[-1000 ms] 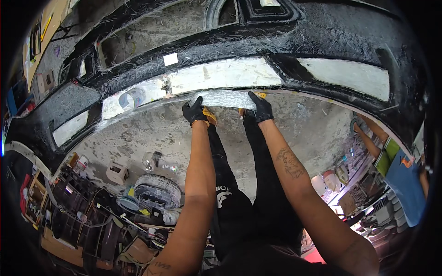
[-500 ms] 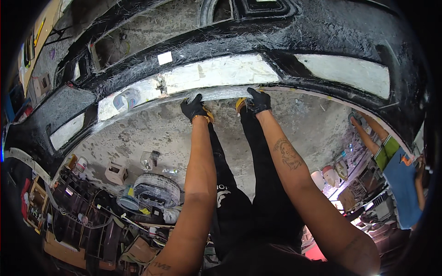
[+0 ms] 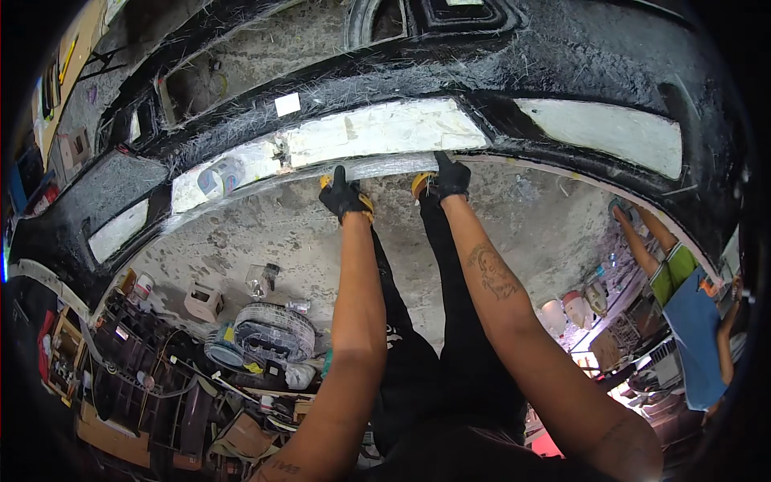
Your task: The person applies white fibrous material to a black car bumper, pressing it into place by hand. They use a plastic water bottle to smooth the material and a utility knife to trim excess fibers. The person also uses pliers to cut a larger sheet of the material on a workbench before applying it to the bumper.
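A long, curved black car bumper (image 3: 377, 80) with rough, fibrous surfaces spans the upper view. White panels (image 3: 385, 131) sit in its openings, and a shiny clear strip runs along the near edge (image 3: 385, 166). My left hand (image 3: 345, 199), in a black glove, is closed at this edge with its thumb up; its fingers are mostly hidden beneath. To its right, my gloved right hand (image 3: 453, 177) grips the same edge, thumb laid on the border of the white panel. A small white square (image 3: 287, 104) lies on the bumper beyond my left hand.
My yellow shoes (image 3: 421, 185) stand on the stained concrete floor (image 3: 265, 217) under the edge. A wheel (image 3: 277, 333), a beige box (image 3: 204, 302) and cluttered shelving lie at lower left. At right is another person in a blue top (image 3: 695, 337), with bottles (image 3: 576, 308) nearby.
My left hand has shifted slightly right and nearer to me along the edge, its thumb now pointing straighter away. The right hand has barely moved. The person at right has shifted a little.
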The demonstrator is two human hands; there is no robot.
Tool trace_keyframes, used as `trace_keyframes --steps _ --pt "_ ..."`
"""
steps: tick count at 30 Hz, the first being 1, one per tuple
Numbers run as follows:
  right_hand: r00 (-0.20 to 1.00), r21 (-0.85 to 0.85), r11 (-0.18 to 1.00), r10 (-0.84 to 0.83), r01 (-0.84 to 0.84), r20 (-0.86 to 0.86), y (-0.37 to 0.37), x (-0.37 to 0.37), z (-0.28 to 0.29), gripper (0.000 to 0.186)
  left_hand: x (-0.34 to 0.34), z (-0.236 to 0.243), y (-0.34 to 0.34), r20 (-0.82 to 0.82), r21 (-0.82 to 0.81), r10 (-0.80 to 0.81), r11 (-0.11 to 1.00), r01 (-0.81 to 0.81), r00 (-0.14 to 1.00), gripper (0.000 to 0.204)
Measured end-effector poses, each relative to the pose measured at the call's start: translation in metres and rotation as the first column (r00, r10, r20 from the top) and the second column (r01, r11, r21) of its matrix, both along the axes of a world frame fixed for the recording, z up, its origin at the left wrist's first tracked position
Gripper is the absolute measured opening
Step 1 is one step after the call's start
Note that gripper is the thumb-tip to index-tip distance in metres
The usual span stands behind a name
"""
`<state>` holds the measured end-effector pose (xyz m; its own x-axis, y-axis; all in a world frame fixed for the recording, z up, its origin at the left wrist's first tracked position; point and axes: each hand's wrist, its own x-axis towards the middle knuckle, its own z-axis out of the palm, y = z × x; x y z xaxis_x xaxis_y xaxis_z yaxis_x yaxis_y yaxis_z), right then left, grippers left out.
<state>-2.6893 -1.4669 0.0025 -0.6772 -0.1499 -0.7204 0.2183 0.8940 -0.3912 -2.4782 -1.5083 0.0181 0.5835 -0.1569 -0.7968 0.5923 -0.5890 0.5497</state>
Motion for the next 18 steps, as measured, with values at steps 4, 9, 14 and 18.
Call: trace_keyframes --steps 4,9,14,18 --pt "0.851 0.131 0.961 -0.276 0.242 0.447 -0.011 -0.003 0.064 0.045 -0.015 0.042 0.003 -0.261 0.209 -0.119 0.962 0.177 0.958 0.033" --pt "0.705 0.098 0.931 -0.332 0.351 0.626 -0.006 0.005 0.052 0.036 0.002 0.024 0.015 -0.185 -0.04 -0.473 0.879 0.474 0.861 0.026" --pt "0.606 0.159 0.885 -0.421 0.438 0.675 0.003 -0.013 0.04 0.025 -0.029 0.056 -0.006 -0.033 0.017 -0.599 0.8 0.6 0.8 0.027" --pt "0.553 0.11 0.899 -0.353 0.425 0.755 0.0 -0.007 0.031 0.017 -0.016 0.047 -0.013 0.028 -0.026 -0.66 0.75 0.66 0.751 0.027"
